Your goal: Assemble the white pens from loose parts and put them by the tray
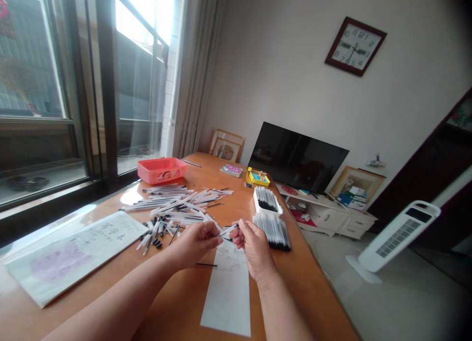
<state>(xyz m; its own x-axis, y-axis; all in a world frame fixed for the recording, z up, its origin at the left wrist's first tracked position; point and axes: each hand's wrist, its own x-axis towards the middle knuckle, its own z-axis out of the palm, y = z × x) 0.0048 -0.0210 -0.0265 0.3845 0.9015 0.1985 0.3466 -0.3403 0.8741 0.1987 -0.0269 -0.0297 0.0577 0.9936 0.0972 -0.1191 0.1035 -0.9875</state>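
In the head view my left hand (199,241) and my right hand (253,240) meet over the table. Between their fingertips is a slim clear pen (229,230), pinched at one end by each hand. Its exact parts are too small to make out. Under my hands lies a long white sheet of paper (226,301). Left of them spreads a loose pile of clear pen barrels (165,201), with black pen caps (157,242) at its near side. Close by my right hand, black-capped pens (275,230) lie in a neat row.
Behind the row stands a white box (275,212) filled with pens. A pink plastic basket (162,171) sits by the window. At left lies a large notebook (77,255). A yellow box (259,177) and a small booklet (231,170) are at the far end of the wooden table (177,301).
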